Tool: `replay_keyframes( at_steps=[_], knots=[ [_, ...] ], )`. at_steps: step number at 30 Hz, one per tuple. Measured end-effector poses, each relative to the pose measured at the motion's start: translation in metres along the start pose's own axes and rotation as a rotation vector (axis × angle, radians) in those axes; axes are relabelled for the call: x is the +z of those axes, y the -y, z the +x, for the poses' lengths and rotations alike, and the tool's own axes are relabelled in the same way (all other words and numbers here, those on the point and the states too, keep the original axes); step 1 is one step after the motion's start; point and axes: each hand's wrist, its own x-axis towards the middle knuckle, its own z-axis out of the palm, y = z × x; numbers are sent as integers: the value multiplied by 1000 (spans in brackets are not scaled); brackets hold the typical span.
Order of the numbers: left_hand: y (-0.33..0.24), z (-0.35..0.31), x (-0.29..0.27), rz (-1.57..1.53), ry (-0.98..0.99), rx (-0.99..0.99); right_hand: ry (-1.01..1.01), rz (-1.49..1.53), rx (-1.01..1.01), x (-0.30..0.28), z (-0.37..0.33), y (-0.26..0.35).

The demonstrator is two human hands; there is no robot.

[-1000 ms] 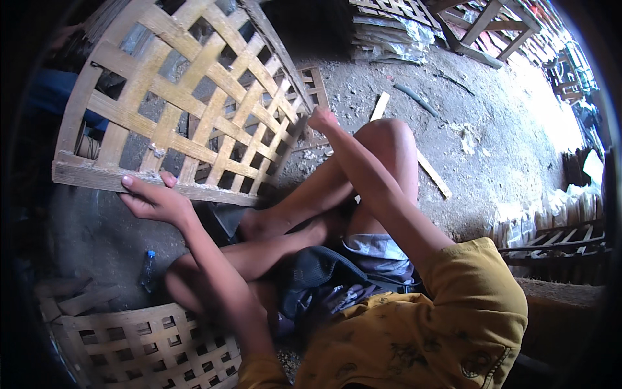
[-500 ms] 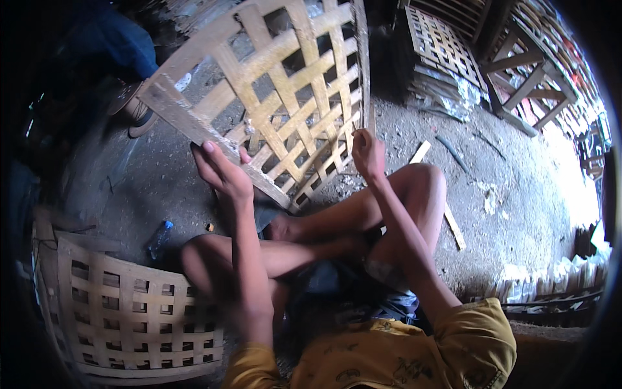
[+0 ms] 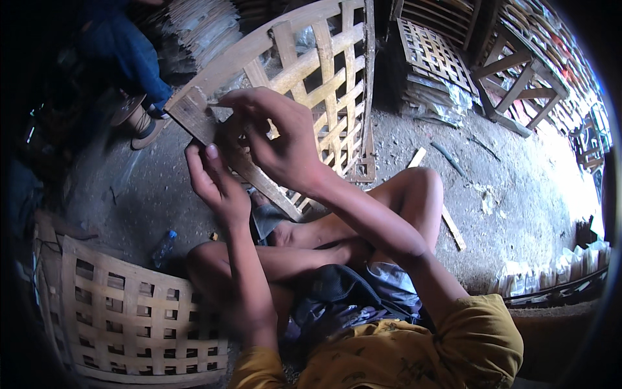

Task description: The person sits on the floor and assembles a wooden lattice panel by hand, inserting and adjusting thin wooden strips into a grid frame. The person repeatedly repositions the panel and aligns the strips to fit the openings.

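Note:
A woven bamboo lattice panel (image 3: 304,76) with a flat wooden border stands tilted in front of my crossed legs. My left hand (image 3: 223,191) grips its near border, with the thumb on top of the edge. Over the same border, a little farther up, is my right hand (image 3: 285,139), its fingers curled and pinched close to the wood. Whatever those fingertips hold, if anything, is hidden or too small to make out. The lower corner of the panel rests by my foot.
Another lattice panel (image 3: 139,311) lies at my left. A small plastic bottle (image 3: 165,247) is beyond it. Farther off are a stack of panels (image 3: 437,58), a wooden trestle (image 3: 525,81) and loose wood strips (image 3: 453,228). A person in blue trousers (image 3: 133,61) is at far left.
My right hand has moved left from the panel's right edge to its near-left border. The panel has shifted slightly to the right, while my left hand keeps its grip.

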Motion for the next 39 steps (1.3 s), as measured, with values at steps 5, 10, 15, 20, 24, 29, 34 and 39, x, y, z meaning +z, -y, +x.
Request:
replay_keyframes(
  at_steps=[5,10,15,20,24,29,34,39],
  knots=[
    [6,2,-1,-11,1,113,48,-34,21,11,-2,6],
    [6,4,-7,31,52,46,115,-14,-32,2,-18,0],
    [-2,1,-1,8,23,24,47,-61,30,0,-1,-1],
    [2,4,-7,-11,70,35,67,-25,-49,5,0,-3],
    [-1,3,-6,-39,69,-7,102,-46,-4,3,-7,0],
    [3,1,-8,-12,63,-11,141,-69,13,-5,-25,-8],
    [6,11,-5,-136,96,-74,265,-150,45,-19,-55,-31],
    [10,9,-9,-43,64,-34,165,-116,28,-25,-37,-23]
  ],
)
